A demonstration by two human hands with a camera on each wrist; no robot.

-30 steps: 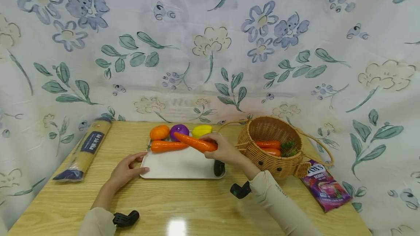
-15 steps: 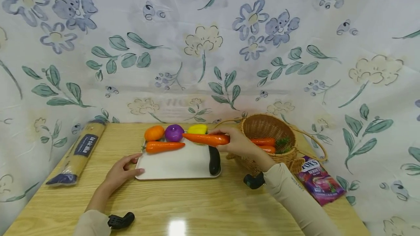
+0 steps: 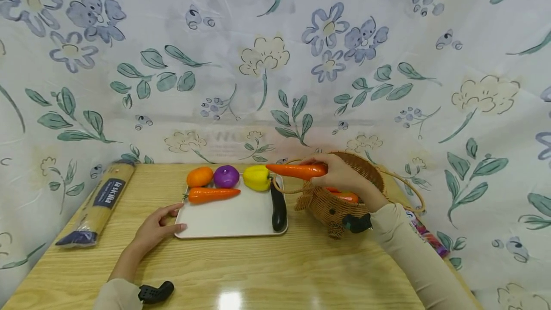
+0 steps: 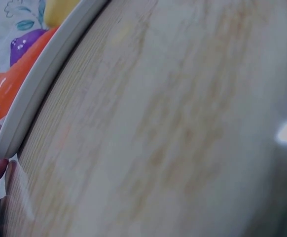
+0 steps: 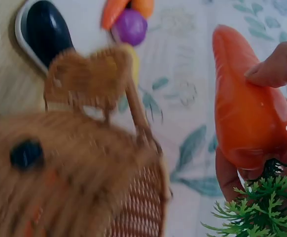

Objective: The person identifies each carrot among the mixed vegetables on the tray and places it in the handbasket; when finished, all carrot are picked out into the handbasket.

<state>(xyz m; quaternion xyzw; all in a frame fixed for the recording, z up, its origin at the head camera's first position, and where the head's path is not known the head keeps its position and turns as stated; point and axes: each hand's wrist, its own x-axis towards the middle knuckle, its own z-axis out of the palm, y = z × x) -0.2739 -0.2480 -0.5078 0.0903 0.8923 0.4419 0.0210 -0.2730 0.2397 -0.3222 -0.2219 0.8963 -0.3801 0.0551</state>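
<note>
My right hand (image 3: 340, 173) holds a carrot (image 3: 297, 171) in the air over the near-left rim of the wicker basket (image 3: 320, 207). Its thumb and fingers pinch the thick end, and green leaves (image 5: 262, 202) hang below it in the right wrist view. Two more carrots, partly hidden by my arm, lie inside the basket. My left hand (image 3: 157, 226) grips the left edge of a white tray (image 3: 228, 221). On that tray are another carrot (image 3: 213, 195), an orange pumpkin-like vegetable (image 3: 200, 176), a purple round vegetable (image 3: 226, 176), a yellow pepper (image 3: 257, 178) and an eggplant (image 3: 279, 209).
A pasta packet (image 3: 101, 202) lies at the table's left side. The basket's handle (image 3: 413, 188) leans out to the right, near a purple snack bag (image 3: 430, 238) half hidden by my sleeve. A floral cloth (image 3: 241, 85) hangs behind the table.
My right hand has carried the carrot rightward from above the tray to the basket's rim. The left hand stays at the tray's edge. The view has shifted slightly.
</note>
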